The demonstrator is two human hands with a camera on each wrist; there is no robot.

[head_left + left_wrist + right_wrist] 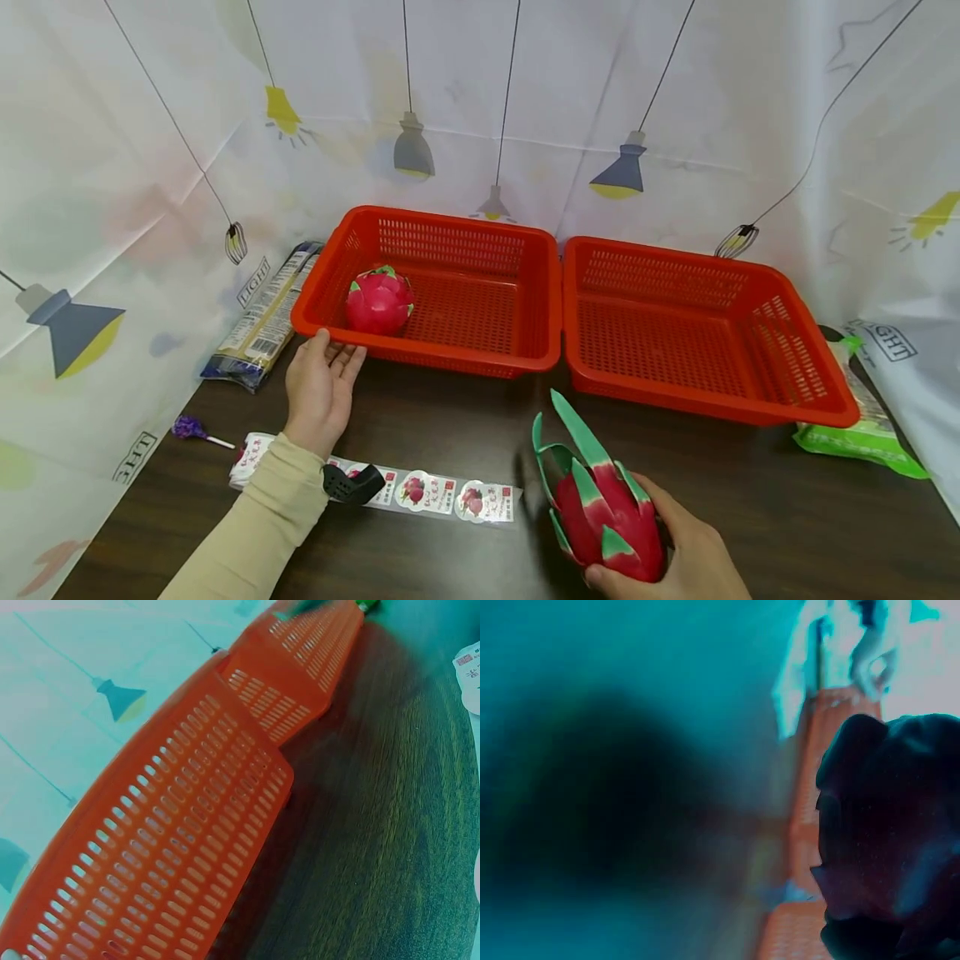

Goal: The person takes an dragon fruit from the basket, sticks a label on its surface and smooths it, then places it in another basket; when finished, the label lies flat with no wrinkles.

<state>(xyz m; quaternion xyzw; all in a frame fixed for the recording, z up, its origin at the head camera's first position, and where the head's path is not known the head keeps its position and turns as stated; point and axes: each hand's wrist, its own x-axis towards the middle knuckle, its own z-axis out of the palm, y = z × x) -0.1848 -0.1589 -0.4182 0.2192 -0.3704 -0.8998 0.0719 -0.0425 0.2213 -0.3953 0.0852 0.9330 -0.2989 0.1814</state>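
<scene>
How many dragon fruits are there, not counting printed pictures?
2: a round dragon fruit lies in the left red basket, and a long-leaved dragon fruit is held in the person's right hand. I see no others.

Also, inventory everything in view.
Wood-grain table: 1, dark brown, underneath
Rectangular plastic baskets: 2, red, side by side
Round dragon fruit: 1, pink-red, left basket
Oblong dragon fruit: 1, red-green, right hand
Printed sticker strip: 1, white, on table
Wrapped lollipop: 1, purple, table's left
Plastic packets: 2, left gold-white, right green, flanking baskets
Lamp-print sheeting: count unclear, white, behind
Left hand: 1, cream sleeve, black wristband, grips basket rim
Right hand: 1, grips oblong fruit
</scene>
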